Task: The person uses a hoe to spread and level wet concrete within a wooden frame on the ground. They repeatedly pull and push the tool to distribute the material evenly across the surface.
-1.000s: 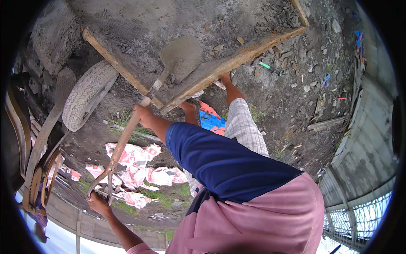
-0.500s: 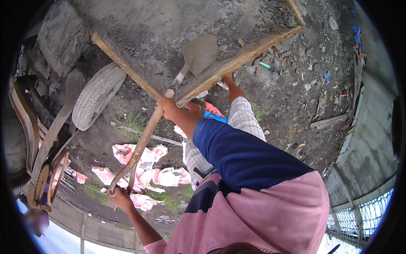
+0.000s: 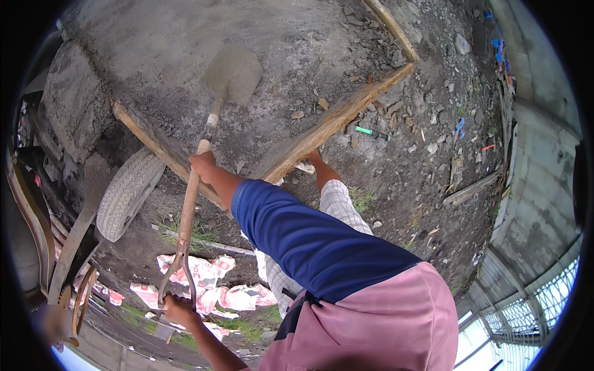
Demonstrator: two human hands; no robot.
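Observation:
A long wooden-shafted shovel (image 3: 187, 216) is held in both my hands and slants away from me. My left hand (image 3: 179, 311) is closed around the grip at the near end, where the shaft forks. Further up, my right hand (image 3: 203, 166) wraps the shaft just over the left wooden board (image 3: 145, 136). The shovel's blade (image 3: 235, 74) is coated grey and lies against the grey sandy mix (image 3: 148, 37) beyond the boards.
The right board (image 3: 346, 111) meets the left one in a corner before my feet. At left are a tyre (image 3: 127, 198), a rough grey block (image 3: 74, 102) and curved metal strips. Torn red-and-white sacks (image 3: 213, 272) lie near my left hand; rubble and a green-handled tool (image 3: 365, 130) lie right.
The shovel has swung left and reached farther out over the grey mix, away from the board corner. My right hand has moved left with the shaft; both hands keep their hold.

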